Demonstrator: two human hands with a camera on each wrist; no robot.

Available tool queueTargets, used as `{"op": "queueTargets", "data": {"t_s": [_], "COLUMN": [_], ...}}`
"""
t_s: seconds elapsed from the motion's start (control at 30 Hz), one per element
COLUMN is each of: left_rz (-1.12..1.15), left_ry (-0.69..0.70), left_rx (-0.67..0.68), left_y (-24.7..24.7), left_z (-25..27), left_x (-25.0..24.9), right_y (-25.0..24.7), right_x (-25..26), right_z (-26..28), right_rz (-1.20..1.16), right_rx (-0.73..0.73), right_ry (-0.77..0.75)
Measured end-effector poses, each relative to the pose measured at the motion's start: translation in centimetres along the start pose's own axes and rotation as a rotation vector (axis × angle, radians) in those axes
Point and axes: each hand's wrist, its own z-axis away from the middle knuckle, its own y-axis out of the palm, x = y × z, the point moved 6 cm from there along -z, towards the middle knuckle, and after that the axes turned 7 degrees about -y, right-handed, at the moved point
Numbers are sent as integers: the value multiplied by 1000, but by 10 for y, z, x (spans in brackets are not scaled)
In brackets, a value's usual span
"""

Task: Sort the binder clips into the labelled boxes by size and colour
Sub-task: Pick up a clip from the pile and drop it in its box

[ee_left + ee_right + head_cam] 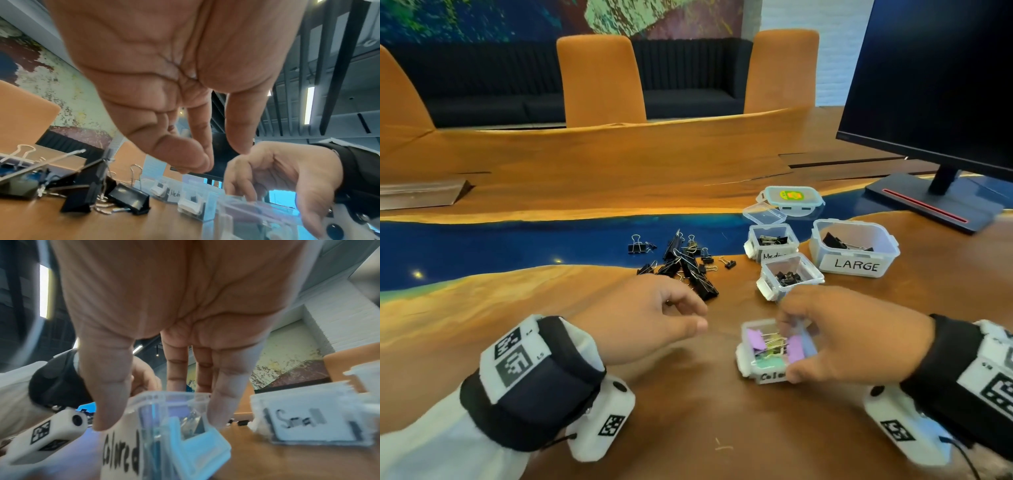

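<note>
Right hand: the right hand [856, 337] is grasping the small clear plastic box labelled "Colored" [753, 363], thumb on the labelled near wall, fingers reaching over the far rim.
Box in the grip: it stands on the brown wooden table with a blue resin strip [688, 411] and holds pastel purple, green and blue binder clips [774, 344]; its pale blue latch [197, 439] shows just under the fingers in the right wrist view.
Left hand: the left hand [650, 318] hovers just to the left of the held box, fingers loosely curled, thumb and forefinger close together; nothing shows between them, so it looks released.
Unsorted pile: a heap of black binder clips with silver wire handles [685, 263] lies beyond the left hand, further from the held box.
Other boxes: directly beyond the gripped box sits the clear box labelled "Small" [789, 275] with small black clips inside; beyond that the clear box labelled "Medium" [772, 241], its lid hinged open; to the right of those the bigger clear tub labelled "LARGE" [854, 248] with black clips in it.
Further off: a blue-rimmed lid with a yellow sticker [792, 197] lies beyond the boxes, and a black monitor on a stand [935, 85] rises at the far right.
</note>
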Motion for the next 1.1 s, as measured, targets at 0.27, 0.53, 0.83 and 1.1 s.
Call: {"op": "queueTargets", "data": {"t_s": [0.27, 0.53, 0.83, 1.1], "left_rz": [134, -282, -570, -56], "left_ry": [-242, -420, -411, -229], "left_rx": [-282, -139, -13, 204], "left_y": [-50, -72, -43, -13], "left_z": [-11, -36, -56, -24], "left_x": [42, 92, 87, 35], "right_y": [-22, -47, -41, -29], "right_x": [-62, -34, 12, 34], "right_z": [16, 13, -10, -4], "right_rz": [-57, -239, -580, -860], "right_rx": [-80, -316, -507, -533], "right_ry": [212, 101, -86, -237]}}
